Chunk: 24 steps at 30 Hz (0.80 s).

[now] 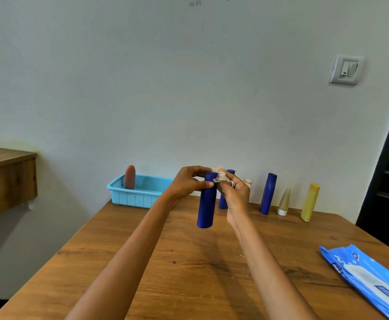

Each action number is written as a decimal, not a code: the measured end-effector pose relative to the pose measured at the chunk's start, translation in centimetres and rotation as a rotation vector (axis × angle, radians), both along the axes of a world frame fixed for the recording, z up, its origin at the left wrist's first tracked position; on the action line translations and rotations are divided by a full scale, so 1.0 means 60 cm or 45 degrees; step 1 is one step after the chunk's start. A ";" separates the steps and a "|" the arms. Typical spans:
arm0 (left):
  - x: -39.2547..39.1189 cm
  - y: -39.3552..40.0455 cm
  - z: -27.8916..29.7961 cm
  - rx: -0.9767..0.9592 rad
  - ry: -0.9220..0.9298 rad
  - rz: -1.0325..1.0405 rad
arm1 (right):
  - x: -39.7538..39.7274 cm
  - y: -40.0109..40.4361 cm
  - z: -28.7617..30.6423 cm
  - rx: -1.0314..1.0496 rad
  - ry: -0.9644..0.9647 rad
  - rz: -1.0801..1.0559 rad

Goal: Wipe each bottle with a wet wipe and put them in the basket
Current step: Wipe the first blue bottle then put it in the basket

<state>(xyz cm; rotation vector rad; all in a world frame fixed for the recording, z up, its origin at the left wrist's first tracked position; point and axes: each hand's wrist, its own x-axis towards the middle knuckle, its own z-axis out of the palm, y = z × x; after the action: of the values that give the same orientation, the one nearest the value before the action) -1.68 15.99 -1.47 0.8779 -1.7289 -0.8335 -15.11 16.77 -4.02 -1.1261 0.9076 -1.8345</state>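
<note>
Two hands holding one blue bottle [205,204] upright above the tabletop [189,262], left hand [189,183] fingers pinching its top, right hand [234,192] fingers pressing a wipe [221,175] against its cap, wipes pack [371,278] reading "mee".

- Tabletop [189,262]: brown wood grain, smooth with a soft sheen.
- Blue bottle [206,204]: smooth plastic, matt.
- Basket [138,195]: light-blue perforated plastic.
- Wet wipe [221,176]: white, crumpled, cloth-like.
- Wipes pack [371,280]: glossy blue plastic film.
- Wall [189,88]: matt paint.
</note>
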 end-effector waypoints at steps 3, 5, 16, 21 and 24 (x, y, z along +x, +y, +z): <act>0.001 -0.003 -0.004 0.078 -0.024 -0.033 | -0.001 -0.006 -0.008 0.041 -0.005 -0.068; 0.000 -0.007 -0.010 0.141 -0.034 -0.064 | -0.001 -0.007 -0.011 0.078 -0.013 -0.127; -0.001 -0.019 -0.040 0.124 -0.112 -0.112 | -0.013 -0.006 -0.025 0.289 0.087 0.065; 0.003 -0.025 -0.048 0.092 -0.082 -0.083 | -0.015 0.000 -0.020 0.321 0.032 0.246; 0.002 -0.029 -0.051 0.118 -0.026 -0.072 | -0.021 0.000 -0.021 0.243 0.182 0.301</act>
<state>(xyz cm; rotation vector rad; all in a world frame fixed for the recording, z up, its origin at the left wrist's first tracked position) -1.55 14.28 -4.52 0.9055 -1.7509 -0.9518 -16.35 16.75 -5.28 -1.1993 0.9643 -1.4605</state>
